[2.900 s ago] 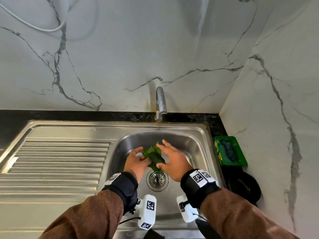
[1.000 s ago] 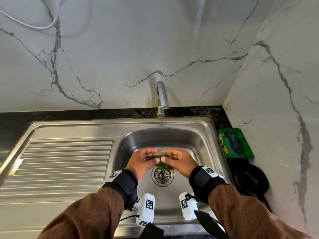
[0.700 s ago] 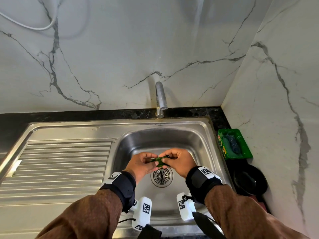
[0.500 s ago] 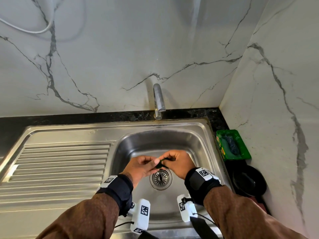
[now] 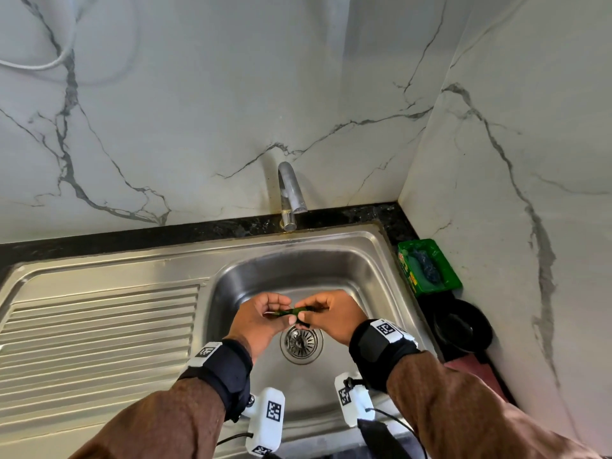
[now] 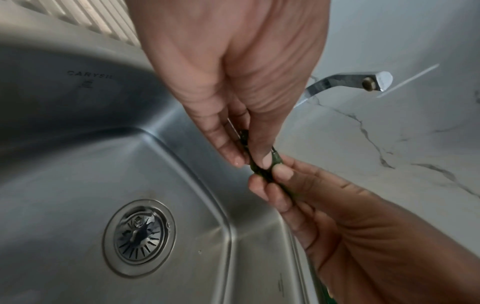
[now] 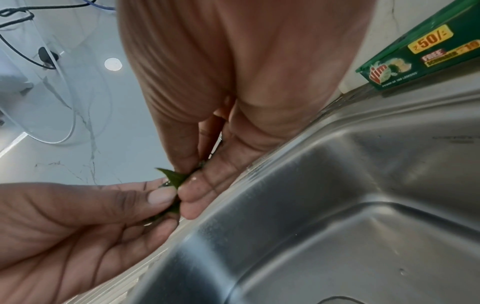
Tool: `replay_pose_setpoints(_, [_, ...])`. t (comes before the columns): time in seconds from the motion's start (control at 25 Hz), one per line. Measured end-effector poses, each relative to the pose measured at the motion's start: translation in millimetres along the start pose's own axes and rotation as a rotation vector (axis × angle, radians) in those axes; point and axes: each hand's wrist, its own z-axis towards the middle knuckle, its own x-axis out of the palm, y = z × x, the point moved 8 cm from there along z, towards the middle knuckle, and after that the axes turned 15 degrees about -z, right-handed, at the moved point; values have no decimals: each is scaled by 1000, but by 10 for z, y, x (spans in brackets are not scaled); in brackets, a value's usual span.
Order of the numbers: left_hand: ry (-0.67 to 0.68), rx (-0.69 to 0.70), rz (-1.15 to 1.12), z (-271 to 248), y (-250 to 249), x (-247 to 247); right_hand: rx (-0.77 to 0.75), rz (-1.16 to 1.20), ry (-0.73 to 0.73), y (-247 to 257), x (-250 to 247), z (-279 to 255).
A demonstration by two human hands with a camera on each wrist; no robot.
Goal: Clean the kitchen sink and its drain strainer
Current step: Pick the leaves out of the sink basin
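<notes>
Both hands are over the steel sink basin (image 5: pixel 371 276), just above the round drain strainer (image 5: pixel 301 342). Between them is a small green leaf (image 5: pixel 290 312), folded into a narrow dark strip. My left hand (image 5: pixel 283 314) pinches one end with thumb and fingers. My right hand (image 5: pixel 306 314) pinches the other end. The left wrist view shows the leaf strip (image 6: pixel 262 170) between my left fingertips (image 6: pixel 265 160) and my right hand (image 6: pixel 283 181), with the strainer (image 6: pixel 140 232) below. In the right wrist view a pointed leaf tip (image 7: pixel 172 176) sticks out.
A chrome faucet (image 5: pixel 289 193) stands behind the basin. The ribbed drainboard (image 5: pixel 99 326) lies to the left. A green soap box (image 5: pixel 429 266) with a dark scrubber and a black round pan (image 5: pixel 462 326) sit on the right counter by the marble wall.
The leaf was broad and spread between the hands; it is now folded into a thin strip. Both hands have come closer together over the strainer.
</notes>
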Motion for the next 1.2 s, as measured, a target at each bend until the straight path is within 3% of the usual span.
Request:
replay_pose_setpoints(0.12, [88, -5, 32, -4, -13, 40, 17, -177, -94, 106, -95, -85])
replay_pose_setpoints(0.28, [202, -94, -173, -20, -43, 70, 112, -225, -263, 132, -179, -285])
replay_pose_setpoints(0.4, [340, -131, -179, -110, -29, 160, 174, -246, -409, 113, -201, -607])
replay_pose_setpoints(0.6, [583, -202, -179, -398, 87, 535, 260, -138, -641, 11, -228, -1233])
replay_pose_setpoints(0.84, [832, -217, -4, -1082, 298, 1272, 379, 8, -906, -143, -382, -2288])
replay_pose_setpoints(1.04, [906, -162, 214, -1585, 613, 1678, 432, 87, -947, -434, -341, -3054])
replay_pose_setpoints(1.2, [873, -151, 364, -1830, 1033, 1785, 400, 365, -884, -759, -69, -3434])
